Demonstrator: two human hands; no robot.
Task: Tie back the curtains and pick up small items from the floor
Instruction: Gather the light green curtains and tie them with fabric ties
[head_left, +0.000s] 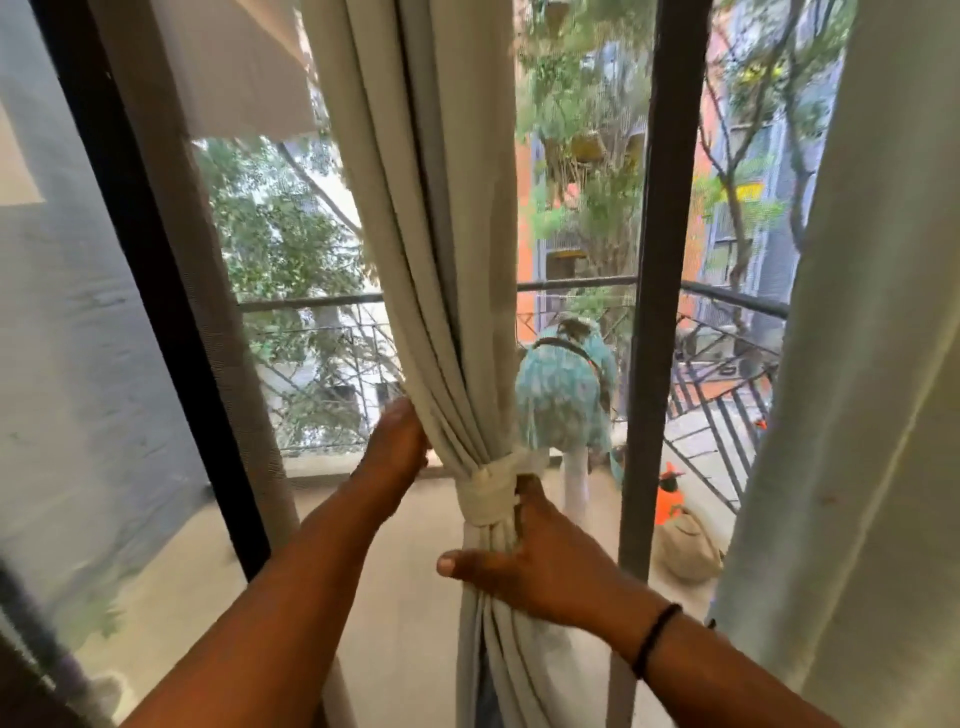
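Note:
A pale grey-green curtain (431, 249) hangs in the middle of the window, gathered into a bundle. A cream tieback (491, 488) is knotted round it at waist height. My left hand (397, 441) grips the curtain's left edge just above the tieback, fingers hidden behind the folds. My right hand (530, 561) holds the bundle just below the knot, thumb stretched left across the cloth and fingers curled behind it. A second curtain (857, 415) hangs loose at the right edge.
Dark window frame posts (660, 260) stand either side of the curtain. Beyond the glass lies a balcony with a black railing (727, 296), where a person in a teal patterned garment (561, 395) bends over. A beige sack (688, 545) and an orange object (670, 499) sit on the balcony floor.

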